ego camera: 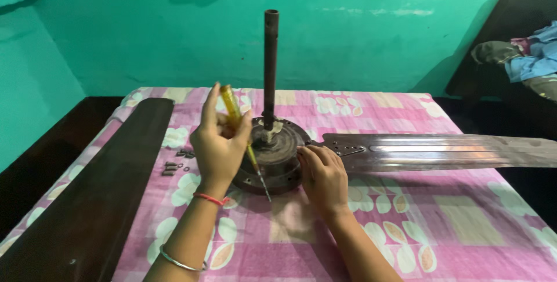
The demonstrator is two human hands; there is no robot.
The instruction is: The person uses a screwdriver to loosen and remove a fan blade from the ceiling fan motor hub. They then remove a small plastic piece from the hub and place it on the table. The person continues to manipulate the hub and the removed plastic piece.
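A dark brown ceiling fan motor (278, 151) lies on a pink flowered cloth (406, 224), its down rod (270, 61) standing upright. One metal fan blade (441, 151) sticks out to the right from the motor. My left hand (219, 143) holds a yellow-handled screwdriver (241, 128), tip slanting down over the motor's front edge. My right hand (322, 177) rests on the motor's right rim, fingers by the blade's bracket.
A loose dark fan blade (98, 195) lies along the left side of the cloth. Several small screws and washers (176, 163) sit left of the motor. A green wall stands behind; dark furniture with clothes (522, 55) is at the right.
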